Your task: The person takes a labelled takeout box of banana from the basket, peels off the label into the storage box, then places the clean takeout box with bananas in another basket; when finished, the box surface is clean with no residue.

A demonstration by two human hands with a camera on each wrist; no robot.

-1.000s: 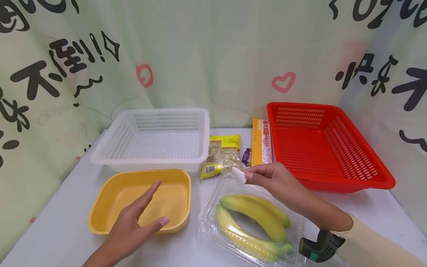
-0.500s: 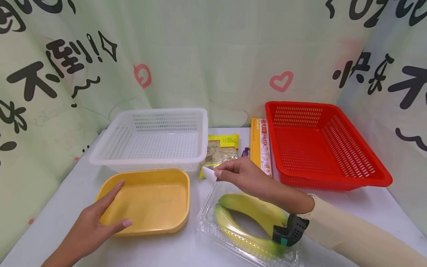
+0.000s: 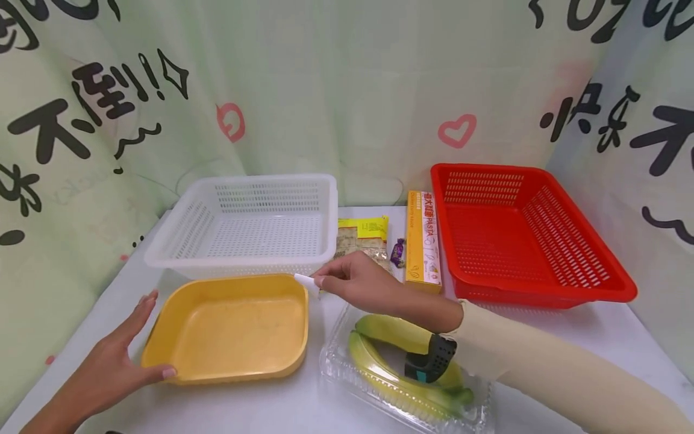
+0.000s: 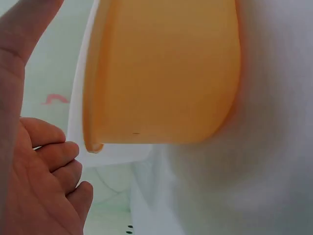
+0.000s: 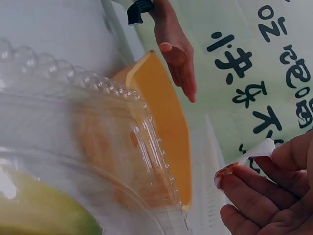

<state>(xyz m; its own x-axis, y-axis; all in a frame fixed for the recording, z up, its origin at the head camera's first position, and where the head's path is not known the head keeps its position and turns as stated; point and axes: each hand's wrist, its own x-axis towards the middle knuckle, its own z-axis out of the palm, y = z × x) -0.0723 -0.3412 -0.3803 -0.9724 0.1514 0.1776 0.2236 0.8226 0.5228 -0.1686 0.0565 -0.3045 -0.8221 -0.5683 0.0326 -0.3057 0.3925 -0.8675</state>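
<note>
My right hand (image 3: 360,286) pinches a small, curling white paper slip (image 3: 306,283) between thumb and fingers. It hovers by the right back corner of a yellow plastic basin (image 3: 233,331). In the right wrist view a reddish print shows on part of the slip (image 5: 261,148). My left hand (image 3: 105,371) is spread at the basin's left end, thumb over its front left rim in the head view; the left wrist view shows its fingers beside the basin (image 4: 164,73). Under my right forearm lies a clear plastic clamshell box (image 3: 337,361) with bananas (image 3: 374,367) inside.
A white perforated basket (image 3: 168,259) stands behind the basin and a red one (image 3: 547,298) at the right. Between them lie a yellow-topped packet (image 3: 363,232), a purple-wrapped candy (image 3: 398,253) and an orange-and-white pasta box (image 3: 423,241). A printed curtain (image 3: 347,90) closes the back.
My right hand has carried the paper slip leftward, from above the clear box to the basin's corner. My left hand has drawn back left, from over the basin to its left end.
</note>
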